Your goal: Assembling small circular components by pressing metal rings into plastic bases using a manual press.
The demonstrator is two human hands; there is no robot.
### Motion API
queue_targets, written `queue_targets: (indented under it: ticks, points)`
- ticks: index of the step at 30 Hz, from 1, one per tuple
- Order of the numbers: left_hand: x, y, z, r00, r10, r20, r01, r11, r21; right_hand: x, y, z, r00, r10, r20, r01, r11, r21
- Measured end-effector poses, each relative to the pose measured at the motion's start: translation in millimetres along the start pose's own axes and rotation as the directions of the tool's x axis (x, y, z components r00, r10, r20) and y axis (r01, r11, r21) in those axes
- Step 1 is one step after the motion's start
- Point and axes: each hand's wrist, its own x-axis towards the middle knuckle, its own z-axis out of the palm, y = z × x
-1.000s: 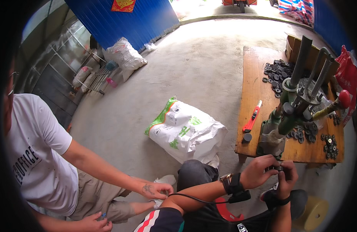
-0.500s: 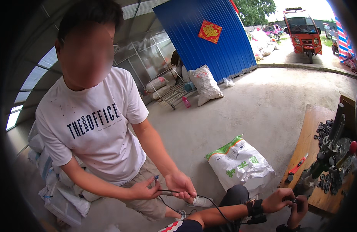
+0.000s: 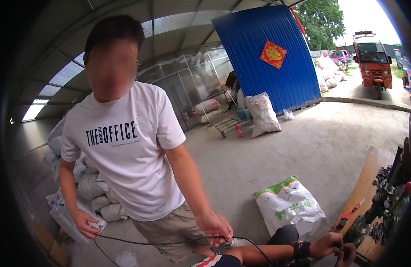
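Low on the right, my left hand (image 3: 326, 245) and my right hand (image 3: 346, 256) meet with fingertips pinched together. A small dark piece seems to be between them, too small and hidden to name. My left wrist wears a black strap (image 3: 300, 250), and my left forearm reaches across from the lower edge. Beside my hands stands a dark bench tool (image 3: 375, 211) on a wooden workbench (image 3: 363, 178). A co-worker in a white T-shirt (image 3: 125, 151) faces me, holding a black cable (image 3: 170, 243) stretched between both hands; it curves down past my left forearm.
Small black round parts (image 3: 378, 232) lie on the bench near a red utility knife (image 3: 351, 210). A white and green sack (image 3: 290, 207) rests on the floor ahead. Farther off are a stuffed white sack (image 3: 263, 115), a metal cart (image 3: 225, 118) and a red three-wheeler (image 3: 373, 64).
The co-worker has straightened up and drawn their hands apart, stretching the cable. My view has shifted left and up, while my hands stay pinched together near the bench.
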Motion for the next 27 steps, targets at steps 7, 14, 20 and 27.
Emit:
queue_targets:
  ticks: [7, 14, 20, 27]
  points:
    - [7, 2, 13, 0.999, 0.021, 0.032, -0.019, 0.998, -0.058, -8, -3, -14, 0.999, 0.019, -0.031, -0.019, 1.000, -0.010]
    - [3, 4, 9, 0.999, 0.027, 0.029, -0.025, 0.998, -0.055, -8, -17, -7, 0.999, 0.033, -0.025, -0.032, 0.999, 0.040]
    - [7, 23, 6, 0.999, 0.006, 0.033, -0.005, 1.000, -0.022, -7, -18, -9, 1.000, 0.002, -0.022, -0.001, 0.999, 0.036]
    - [8, 31, 5, 0.999, -0.040, 0.010, 0.040, 0.998, -0.050, -5, -26, -11, 1.000, -0.008, -0.025, 0.008, 1.000, -0.018]
